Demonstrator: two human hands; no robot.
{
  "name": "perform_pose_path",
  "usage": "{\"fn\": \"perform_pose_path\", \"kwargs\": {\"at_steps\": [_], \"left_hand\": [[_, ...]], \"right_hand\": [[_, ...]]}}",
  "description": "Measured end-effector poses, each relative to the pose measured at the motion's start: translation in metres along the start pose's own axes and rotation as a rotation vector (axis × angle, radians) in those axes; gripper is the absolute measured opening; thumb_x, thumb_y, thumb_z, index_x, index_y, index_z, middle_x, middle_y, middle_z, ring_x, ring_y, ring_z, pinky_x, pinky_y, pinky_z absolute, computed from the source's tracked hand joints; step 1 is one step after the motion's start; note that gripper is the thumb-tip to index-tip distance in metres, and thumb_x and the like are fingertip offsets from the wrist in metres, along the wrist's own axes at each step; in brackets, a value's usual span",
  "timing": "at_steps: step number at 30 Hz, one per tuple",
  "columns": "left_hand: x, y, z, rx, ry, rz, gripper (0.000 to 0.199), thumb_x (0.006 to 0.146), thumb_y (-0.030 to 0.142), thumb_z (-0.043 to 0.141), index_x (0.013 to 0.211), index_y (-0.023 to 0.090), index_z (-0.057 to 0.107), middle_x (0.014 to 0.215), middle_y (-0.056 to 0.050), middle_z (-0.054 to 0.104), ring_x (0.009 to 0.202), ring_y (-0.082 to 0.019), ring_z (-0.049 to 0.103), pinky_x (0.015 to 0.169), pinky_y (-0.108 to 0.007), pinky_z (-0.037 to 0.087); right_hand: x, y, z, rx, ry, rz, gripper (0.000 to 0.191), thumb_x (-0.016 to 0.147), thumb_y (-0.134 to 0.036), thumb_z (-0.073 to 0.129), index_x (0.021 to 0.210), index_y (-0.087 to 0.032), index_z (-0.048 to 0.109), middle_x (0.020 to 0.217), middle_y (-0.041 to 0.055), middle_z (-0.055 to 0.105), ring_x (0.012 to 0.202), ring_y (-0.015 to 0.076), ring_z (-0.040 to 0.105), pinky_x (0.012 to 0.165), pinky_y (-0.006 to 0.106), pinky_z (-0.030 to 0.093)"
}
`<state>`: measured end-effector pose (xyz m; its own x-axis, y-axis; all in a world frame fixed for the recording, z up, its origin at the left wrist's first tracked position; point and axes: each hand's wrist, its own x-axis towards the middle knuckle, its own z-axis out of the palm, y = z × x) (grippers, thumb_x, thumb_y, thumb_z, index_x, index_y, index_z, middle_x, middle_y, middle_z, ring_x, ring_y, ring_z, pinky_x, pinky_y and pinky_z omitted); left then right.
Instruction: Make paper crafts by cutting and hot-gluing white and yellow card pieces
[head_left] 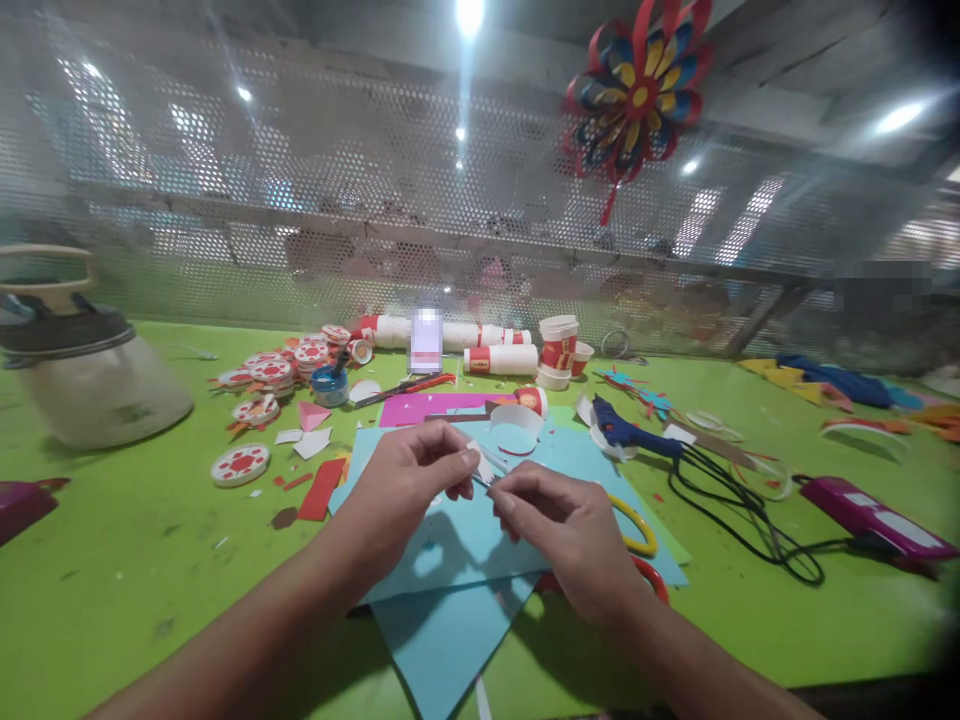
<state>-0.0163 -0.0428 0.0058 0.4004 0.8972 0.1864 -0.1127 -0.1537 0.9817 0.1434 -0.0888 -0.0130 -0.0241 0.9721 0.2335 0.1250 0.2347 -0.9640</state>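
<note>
My left hand (397,480) is closed in a pinch above light blue paper sheets (405,545), with a small white paper piece (480,462) at its fingertips. Close beside it, my right hand (574,530) pinches something thin whose kind I cannot make out, its end meeting the white piece. Yellow-handled scissors (636,525) lie partly hidden behind my right hand, and a red handle (652,578) shows below them. Beyond my fingers, a white paper ring (515,430) and a small red paper cup (532,401) rest near magenta paper (405,408).
A blue glue gun (634,430) with a looped black cord lies to the right. White paper-cup tubes (500,360) and stacked cups (559,345) stand behind. On the left are red-patterned discs (240,464), a blue jar (330,385), orange-handled scissors (409,388) and a large container (94,390).
</note>
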Motion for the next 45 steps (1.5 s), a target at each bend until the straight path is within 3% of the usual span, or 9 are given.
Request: {"fn": "perform_pose_path", "kwargs": {"at_steps": [9,45], "left_hand": [[-0.001,0.0,0.004,-0.001,-0.02,-0.015,0.014,0.076,0.022,0.061,0.064,0.014,0.057,0.055,0.002,0.055,0.056,-0.011,0.049,0.057,-0.025,0.037],[-0.002,0.002,0.003,-0.034,-0.042,-0.023,0.012,0.074,0.021,0.061,0.065,0.015,0.058,0.055,0.002,0.056,0.056,-0.01,0.049,0.057,-0.024,0.037]], "right_hand": [[-0.001,-0.001,-0.001,-0.06,-0.009,-0.167,0.009,0.08,-0.021,0.062,0.075,-0.015,0.067,0.066,0.0,0.056,0.059,0.0102,0.051,0.054,0.021,0.042],[-0.004,-0.01,-0.002,-0.014,-0.062,-0.124,0.016,0.08,-0.02,0.059,0.067,-0.016,0.067,0.06,-0.0004,0.056,0.055,0.0107,0.053,0.05,0.023,0.047]]}}
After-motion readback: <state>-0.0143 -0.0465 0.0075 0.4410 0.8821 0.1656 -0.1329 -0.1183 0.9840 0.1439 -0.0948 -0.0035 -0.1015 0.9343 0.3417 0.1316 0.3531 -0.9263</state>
